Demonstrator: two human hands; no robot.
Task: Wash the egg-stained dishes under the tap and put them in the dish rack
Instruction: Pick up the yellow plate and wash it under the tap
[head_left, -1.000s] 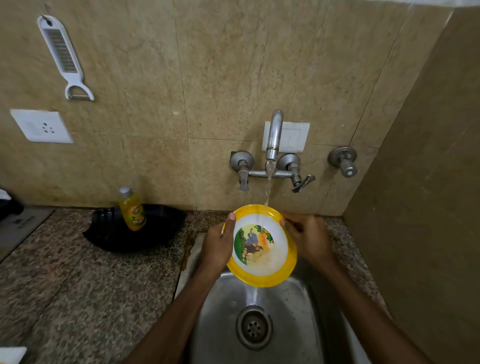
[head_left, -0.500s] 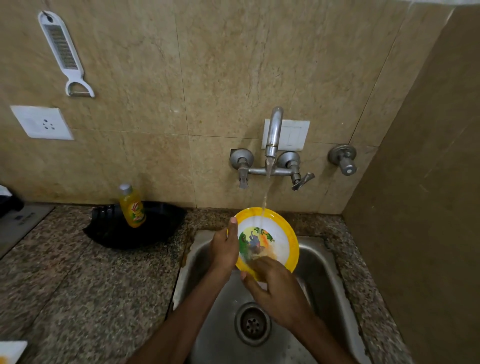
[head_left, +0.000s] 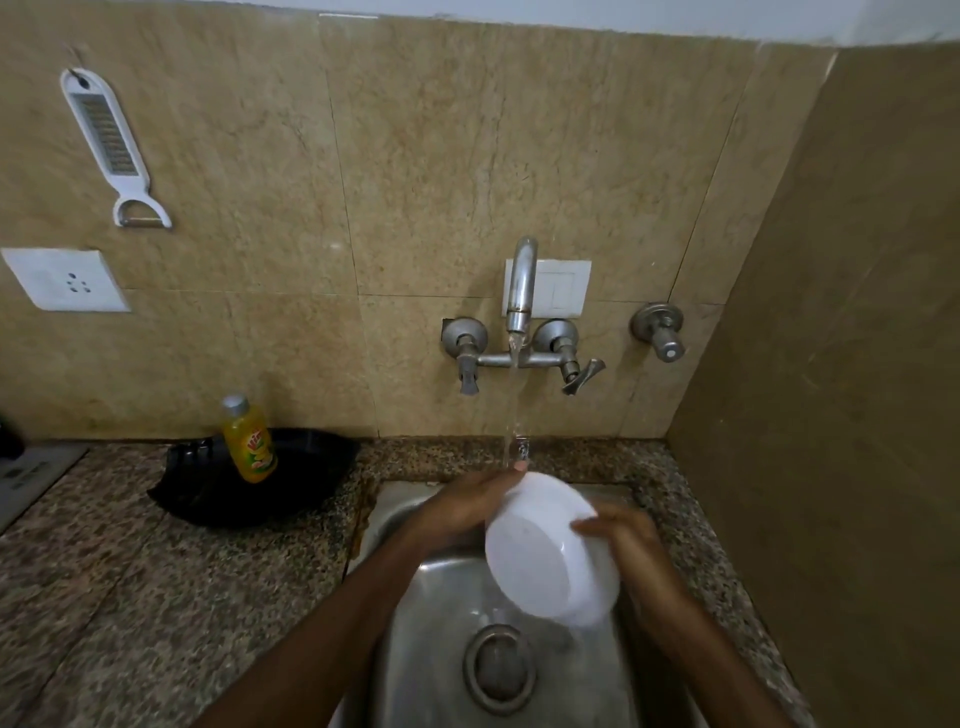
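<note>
Both hands, left hand (head_left: 462, 506) and right hand (head_left: 626, 540), now grip the round plastic bowl (head_left: 550, 551) flipped white underside up beneath the steel tap (head_left: 521, 283) over the steel sink (head_left: 441, 597), so the face looks rinsed and the back gets washed.

Both hands hold a bowl (head_left: 550, 551) — white underside up — over the sink (head_left: 447, 597), left hand (head_left: 467, 506) under the tap's (head_left: 521, 283) running water.
</note>
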